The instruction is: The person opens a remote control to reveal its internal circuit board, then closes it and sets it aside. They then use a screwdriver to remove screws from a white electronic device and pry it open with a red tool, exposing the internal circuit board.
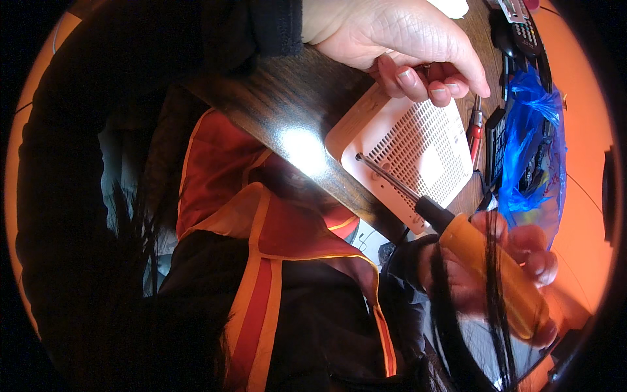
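Note:
A white, box-shaped device (385,140) with a slotted grille lies on the dark wooden table. My right hand (499,268), at the lower right, is closed round the yellow handle of a screwdriver (473,242). Its long metal shaft slants across the device, with the tip at a small round hole near one corner. From the top, my left hand (418,55) hangs over the device's far edge. Its fingers are loosely bent and the thumb stretches apart from them; nothing shows between them. Whether those fingers touch the device, I cannot tell.
Beside the device lies a red-handled tool (476,134) with a metal shaft. Crumpled blue plastic (526,137), a black keypad device (526,36) and other dark items stand further right. A red apron with orange trim (294,225) hangs by the table edge. Dark hair strands cross the view.

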The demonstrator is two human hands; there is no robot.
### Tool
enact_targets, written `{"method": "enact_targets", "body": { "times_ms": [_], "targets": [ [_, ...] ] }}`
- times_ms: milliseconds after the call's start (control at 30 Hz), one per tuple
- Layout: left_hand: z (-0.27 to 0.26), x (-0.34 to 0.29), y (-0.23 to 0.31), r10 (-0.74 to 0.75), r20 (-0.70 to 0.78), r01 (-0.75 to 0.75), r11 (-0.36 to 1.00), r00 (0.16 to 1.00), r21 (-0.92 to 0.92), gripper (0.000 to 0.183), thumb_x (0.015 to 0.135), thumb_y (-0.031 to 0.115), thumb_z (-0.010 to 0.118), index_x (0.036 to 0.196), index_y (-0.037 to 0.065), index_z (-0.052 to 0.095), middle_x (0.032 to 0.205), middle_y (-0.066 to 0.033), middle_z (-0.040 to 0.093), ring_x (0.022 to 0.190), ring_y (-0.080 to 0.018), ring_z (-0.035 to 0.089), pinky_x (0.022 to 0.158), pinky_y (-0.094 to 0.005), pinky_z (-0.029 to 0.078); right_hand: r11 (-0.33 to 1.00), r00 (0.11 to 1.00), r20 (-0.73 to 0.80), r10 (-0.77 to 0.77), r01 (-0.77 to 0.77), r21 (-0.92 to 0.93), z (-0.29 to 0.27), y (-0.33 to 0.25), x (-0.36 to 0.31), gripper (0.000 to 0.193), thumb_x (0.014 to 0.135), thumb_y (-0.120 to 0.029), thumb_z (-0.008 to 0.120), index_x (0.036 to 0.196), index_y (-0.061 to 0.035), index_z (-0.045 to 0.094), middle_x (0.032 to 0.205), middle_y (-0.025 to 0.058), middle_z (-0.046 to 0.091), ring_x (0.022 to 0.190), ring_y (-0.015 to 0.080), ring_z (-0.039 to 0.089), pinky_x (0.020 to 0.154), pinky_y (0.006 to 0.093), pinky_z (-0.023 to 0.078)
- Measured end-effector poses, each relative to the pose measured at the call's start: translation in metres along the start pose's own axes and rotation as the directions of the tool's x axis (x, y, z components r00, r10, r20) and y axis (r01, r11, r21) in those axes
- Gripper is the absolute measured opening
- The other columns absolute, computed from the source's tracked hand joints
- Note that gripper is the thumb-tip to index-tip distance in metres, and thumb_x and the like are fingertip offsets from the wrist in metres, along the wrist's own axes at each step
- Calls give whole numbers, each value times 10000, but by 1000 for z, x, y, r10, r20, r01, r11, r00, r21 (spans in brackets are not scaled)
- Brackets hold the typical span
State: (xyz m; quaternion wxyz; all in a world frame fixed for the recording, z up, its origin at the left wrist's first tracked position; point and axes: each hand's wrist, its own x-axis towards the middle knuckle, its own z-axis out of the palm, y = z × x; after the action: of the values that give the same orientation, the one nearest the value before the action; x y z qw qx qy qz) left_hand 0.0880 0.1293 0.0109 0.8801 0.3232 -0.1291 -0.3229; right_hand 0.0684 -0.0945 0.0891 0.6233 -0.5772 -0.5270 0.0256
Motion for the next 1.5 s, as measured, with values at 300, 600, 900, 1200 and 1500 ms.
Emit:
{"method": "enact_targets", "body": {
  "times_ms": [300,600,900,1200,1500],
  "targets": [
    [0,0,-2,59,50,-59,998,997,10,276,883,222,491,668,48,483,581,9,400,474,-71,343,406,-197,239,1000,1000,-14,10,-10,8,-1,-2,0,463,833,-253,557,1243,-208,347,1182,123,395,1036,230,423,845,427,398],
    [-2,1,0,34,78,-39,997,996,61,309,886,249,482,652,47,481,572,8,399,469,-68,342,411,-197,241,999,999,-46,25,-24,22,-3,-2,0,438,839,-261,551,1230,-201,362,1162,113,403,1013,224,426,820,416,401],
    [-2,0,-2,79,64,-82,995,995,51,308,895,242,472,660,44,480,568,12,386,456,-72,332,410,-197,249,999,997,-73,35,-34,21,-3,-2,-1,415,844,-269,544,1217,-195,378,1142,102,411,991,218,429,795,404,403],
    [-3,-1,-3,60,112,-66,996,992,52,289,902,243,462,694,42,471,605,7,394,473,-68,336,413,-192,252,999,994,-97,46,-43,27,-3,-3,-1,393,849,-277,538,1204,-188,393,1121,91,419,969,212,432,769,393,405],
    [1,-1,2,-31,-40,35,995,999,96,295,900,255,468,695,43,474,610,12,401,469,-66,324,418,-190,258,998,992,-115,52,-48,37,-5,-5,-2,372,854,-284,532,1190,-182,409,1101,81,428,947,207,435,744,381,408]
  ]
}}
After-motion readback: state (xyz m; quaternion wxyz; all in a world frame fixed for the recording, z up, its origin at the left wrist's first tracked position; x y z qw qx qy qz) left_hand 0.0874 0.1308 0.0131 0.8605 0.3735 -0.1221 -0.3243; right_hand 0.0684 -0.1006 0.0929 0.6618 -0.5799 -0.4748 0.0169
